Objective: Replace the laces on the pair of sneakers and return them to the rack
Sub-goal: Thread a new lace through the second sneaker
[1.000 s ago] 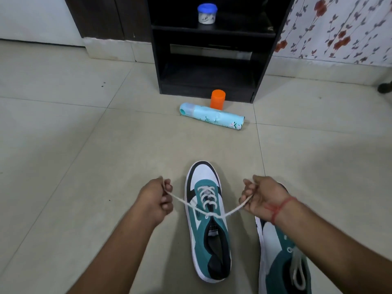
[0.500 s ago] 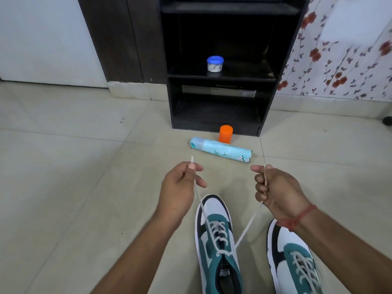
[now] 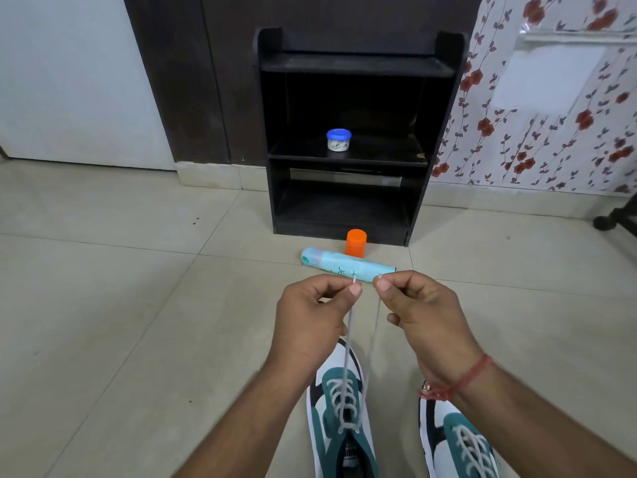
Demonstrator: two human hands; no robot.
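A teal, white and black sneaker [image 3: 339,419] lies on the tiled floor below my hands, its white lace [image 3: 348,343] threaded through the lower eyelets. Both lace ends rise taut from the shoe. My left hand [image 3: 310,315] pinches one end between thumb and forefinger. My right hand [image 3: 424,308], with a red thread at the wrist, pinches the other end; the two tips are held side by side. The second sneaker [image 3: 462,443], laced, lies at the bottom right, partly under my right forearm. The black shoe rack [image 3: 355,63] stands against the wall ahead.
A light blue spray can [image 3: 348,265] lies on its side in front of the rack, with an orange cap [image 3: 356,242] behind it. A small white jar with a blue lid [image 3: 339,140] sits on the rack's middle shelf. A dark chair foot [image 3: 617,219] shows at the right edge.
My hands have lifted the lace ends up and forward from a sideways pull and brought them together. The camera has tilted up, showing the whole rack.
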